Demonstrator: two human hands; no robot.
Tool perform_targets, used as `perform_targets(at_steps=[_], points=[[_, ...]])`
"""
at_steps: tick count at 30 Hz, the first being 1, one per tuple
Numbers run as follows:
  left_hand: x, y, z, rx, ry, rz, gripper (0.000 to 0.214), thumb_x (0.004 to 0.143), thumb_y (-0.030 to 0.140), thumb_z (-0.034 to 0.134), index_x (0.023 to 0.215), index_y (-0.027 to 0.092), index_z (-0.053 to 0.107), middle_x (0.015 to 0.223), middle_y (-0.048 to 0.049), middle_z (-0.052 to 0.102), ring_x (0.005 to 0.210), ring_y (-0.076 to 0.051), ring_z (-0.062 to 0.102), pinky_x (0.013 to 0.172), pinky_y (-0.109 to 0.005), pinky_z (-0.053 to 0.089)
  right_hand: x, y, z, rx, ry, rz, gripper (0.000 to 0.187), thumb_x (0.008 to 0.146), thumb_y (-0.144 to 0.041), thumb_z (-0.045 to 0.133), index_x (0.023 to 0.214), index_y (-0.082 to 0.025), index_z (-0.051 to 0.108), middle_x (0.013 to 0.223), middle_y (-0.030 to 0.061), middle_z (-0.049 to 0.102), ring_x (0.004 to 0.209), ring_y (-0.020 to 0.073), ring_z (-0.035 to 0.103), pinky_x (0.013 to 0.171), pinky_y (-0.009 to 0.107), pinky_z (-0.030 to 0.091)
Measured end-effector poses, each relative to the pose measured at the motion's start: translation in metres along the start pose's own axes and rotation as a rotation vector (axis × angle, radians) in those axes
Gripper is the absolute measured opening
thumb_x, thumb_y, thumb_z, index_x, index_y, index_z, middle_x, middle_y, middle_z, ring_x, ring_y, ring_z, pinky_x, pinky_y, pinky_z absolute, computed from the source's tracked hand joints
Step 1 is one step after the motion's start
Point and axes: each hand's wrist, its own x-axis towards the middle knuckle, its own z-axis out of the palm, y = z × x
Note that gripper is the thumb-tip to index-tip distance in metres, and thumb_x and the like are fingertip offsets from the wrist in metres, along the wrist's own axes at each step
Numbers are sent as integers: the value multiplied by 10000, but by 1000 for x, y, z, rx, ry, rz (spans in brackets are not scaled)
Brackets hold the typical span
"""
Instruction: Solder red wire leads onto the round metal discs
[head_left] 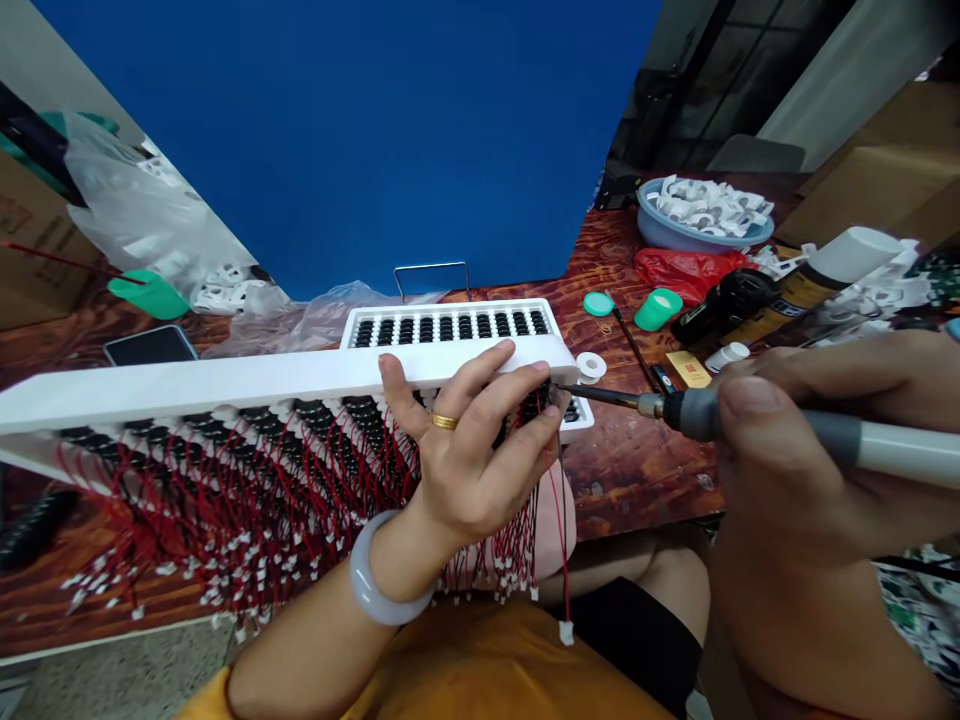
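Observation:
My right hand [810, 460] is closed round a soldering iron [694, 412] with a white and grey handle. The iron's thin tip reaches the right end of a long white tray [210, 375], tilted on its side. Rows of black round parts with red and black wire leads [277, 500] line this tray, their small white plugs hanging down. My left hand [480, 440], with a gold ring, lies across the tray's right end. Its fingertips press on the rim and close beside the iron's tip, where a wire lead [561, 540] hangs from them. The thumb is hidden.
Behind lies a second white tray [450, 312] of black parts. A large blue panel [375, 130] stands at the back. Rightward are a solder spool [592, 367], green cup [658, 309], blue basin [705, 236] of white parts, and a spray can [817, 275]. A phone [150, 345] lies left.

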Motion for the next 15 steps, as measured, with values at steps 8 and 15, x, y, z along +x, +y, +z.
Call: perform_targets(at_steps=[8,15], points=[[0,0,1,-27,14,1,131,820,139,701,902,238,674,1117,-31,711,1214,-276,629,1246,-659,64,6,-4,7,15,-21,16,412,850,-343,591,515,-216,386,505,-32,327,431,80,257,491,275,342],[0,-1,2,-15,6,9,129,812,158,706,900,247,676,1117,-27,712,1206,-270,635,1263,-606,-30,12,-5,8,-91,-97,79,381,790,-416,524,485,-218,411,486,-22,343,427,86,245,508,297,320]])
